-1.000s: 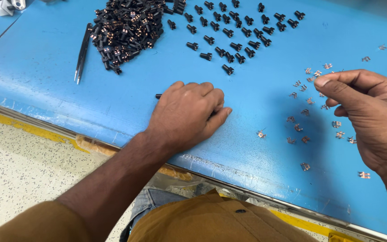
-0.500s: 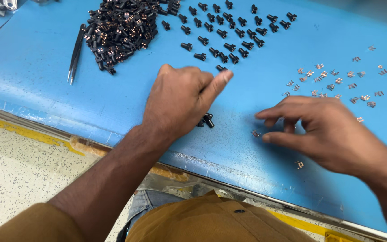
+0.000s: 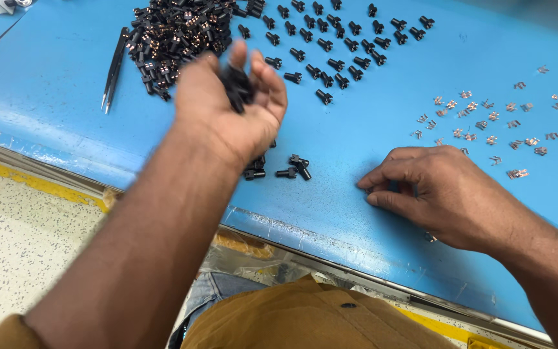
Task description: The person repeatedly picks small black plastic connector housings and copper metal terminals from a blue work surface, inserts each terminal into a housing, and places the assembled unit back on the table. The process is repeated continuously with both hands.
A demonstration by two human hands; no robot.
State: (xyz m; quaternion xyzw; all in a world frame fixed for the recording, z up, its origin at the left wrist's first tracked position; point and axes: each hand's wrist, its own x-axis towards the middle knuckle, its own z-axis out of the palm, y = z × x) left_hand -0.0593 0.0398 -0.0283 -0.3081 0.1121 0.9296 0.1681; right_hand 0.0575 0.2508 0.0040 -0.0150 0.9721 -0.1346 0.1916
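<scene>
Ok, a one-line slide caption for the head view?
Left hand lifts black plastic parts above blue table; right hand pinches near small metal clips.

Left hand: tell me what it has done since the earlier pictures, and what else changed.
The left hand rose off the blue table, now cupping black parts; a few black pieces lie where it rested. The right hand slid left and lies fingers-down. The tweezers, black pile and metal clips stayed.
</scene>
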